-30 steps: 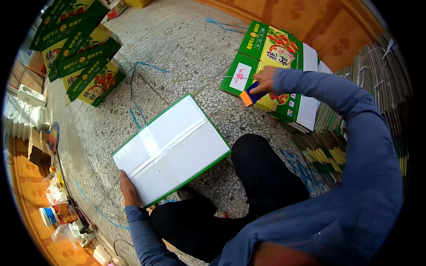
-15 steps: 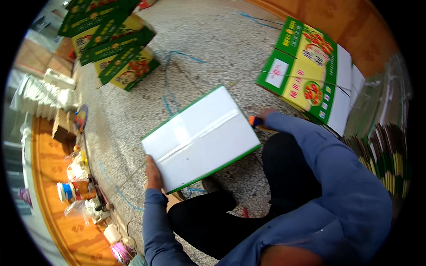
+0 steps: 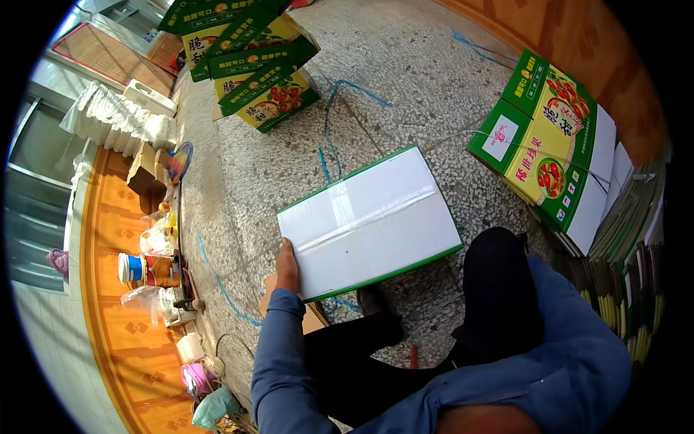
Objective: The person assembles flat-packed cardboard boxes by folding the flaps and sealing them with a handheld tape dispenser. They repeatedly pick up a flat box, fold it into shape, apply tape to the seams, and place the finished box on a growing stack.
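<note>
A carton (image 3: 369, 231) with a white face and green edges is in front of my knees. Clear tape runs along its middle seam, and a shorter strip crosses that seam. At its left end, my left hand (image 3: 287, 269) grips the edge, thumb on the white face and the other fingers mostly hidden. My right sleeve (image 3: 578, 311) passes behind my right knee (image 3: 495, 267), which hides my right hand. A piece of brown cardboard (image 3: 314, 319) shows under the carton near my left wrist.
Green-and-yellow cartons (image 3: 267, 101) stand stacked at the far left. Flattened printed cartons (image 3: 531, 173) tied with cord lie at the right, beside more stacked cardboard (image 3: 622, 282). Blue strapping (image 3: 336, 108) lies on the speckled floor. Tubs (image 3: 148, 269) and bags line the left wall.
My right hand, earlier beyond the carton's right end with an orange-and-blue object, has drawn back out of sight behind my knee. The view has shifted; my left hand keeps its hold.
</note>
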A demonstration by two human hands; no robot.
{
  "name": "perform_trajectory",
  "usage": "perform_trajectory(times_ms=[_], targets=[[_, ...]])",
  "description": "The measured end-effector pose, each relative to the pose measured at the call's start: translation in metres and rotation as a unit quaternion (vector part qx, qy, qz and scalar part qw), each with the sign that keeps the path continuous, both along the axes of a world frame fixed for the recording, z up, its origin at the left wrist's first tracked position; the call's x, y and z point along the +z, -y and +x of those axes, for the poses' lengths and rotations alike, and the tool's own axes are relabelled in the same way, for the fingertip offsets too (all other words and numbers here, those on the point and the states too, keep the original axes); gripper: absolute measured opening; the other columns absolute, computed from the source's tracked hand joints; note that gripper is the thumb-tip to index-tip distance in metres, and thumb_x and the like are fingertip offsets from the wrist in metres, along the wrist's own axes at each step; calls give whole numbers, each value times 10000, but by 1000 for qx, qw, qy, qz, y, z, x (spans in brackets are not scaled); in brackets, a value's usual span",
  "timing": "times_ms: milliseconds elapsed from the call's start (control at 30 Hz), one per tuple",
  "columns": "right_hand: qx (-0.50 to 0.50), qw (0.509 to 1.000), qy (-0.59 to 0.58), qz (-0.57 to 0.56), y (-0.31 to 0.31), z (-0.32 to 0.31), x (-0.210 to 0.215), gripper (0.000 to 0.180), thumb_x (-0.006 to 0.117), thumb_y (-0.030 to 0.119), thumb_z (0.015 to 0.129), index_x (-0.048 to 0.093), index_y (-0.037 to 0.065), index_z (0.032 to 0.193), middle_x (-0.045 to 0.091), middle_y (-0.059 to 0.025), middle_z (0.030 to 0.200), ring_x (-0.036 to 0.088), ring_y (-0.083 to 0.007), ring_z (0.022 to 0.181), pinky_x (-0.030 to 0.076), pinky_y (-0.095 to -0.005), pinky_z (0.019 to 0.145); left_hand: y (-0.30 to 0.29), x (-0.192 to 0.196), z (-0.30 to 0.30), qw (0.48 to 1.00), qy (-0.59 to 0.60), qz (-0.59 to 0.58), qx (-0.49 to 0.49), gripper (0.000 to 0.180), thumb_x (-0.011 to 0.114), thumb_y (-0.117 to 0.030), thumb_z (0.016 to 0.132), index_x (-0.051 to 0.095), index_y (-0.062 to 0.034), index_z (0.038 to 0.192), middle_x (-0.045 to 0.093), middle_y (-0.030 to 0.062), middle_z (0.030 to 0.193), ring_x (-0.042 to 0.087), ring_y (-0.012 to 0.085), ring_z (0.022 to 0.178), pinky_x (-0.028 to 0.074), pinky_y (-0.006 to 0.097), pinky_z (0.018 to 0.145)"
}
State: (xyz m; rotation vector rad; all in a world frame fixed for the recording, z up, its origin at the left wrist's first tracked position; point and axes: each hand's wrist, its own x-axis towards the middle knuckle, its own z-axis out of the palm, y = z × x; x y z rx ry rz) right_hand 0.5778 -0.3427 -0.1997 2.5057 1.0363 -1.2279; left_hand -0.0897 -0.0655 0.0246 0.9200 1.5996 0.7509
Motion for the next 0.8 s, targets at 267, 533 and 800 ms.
perform_trajectory(times_ms=[267,533,800], targets=[[49,962,-260,62,-205,-115,212,434,522,360,930,519,148,1308,571,-170,1249,558,-328,1148,477,-450,957,84,-12,-21,990,-56,115,67,709,362,-584,965,633,53,1116,674,154,1009,633,206,851,501,313,773],[-265,741,-580,210,-186,-208,244,465,444,418,974,481,141,1347,572,-162,1262,565,-317,1148,484,-459,953,97,13,-5,980,197,-38,10,510,386,-437,988,551,-27,1241,643,110,1108,645,209,920,547,335,776],[-300,639,-621,340,-201,-199,234,504,403,448,987,455,124,1369,560,-152,1291,563,-312,1154,479,-470,961,56,60,-13,928,361,91,-2,500,356,-394,1015,508,-2,1286,606,149,1197,618,241,1025,517,330,869]])
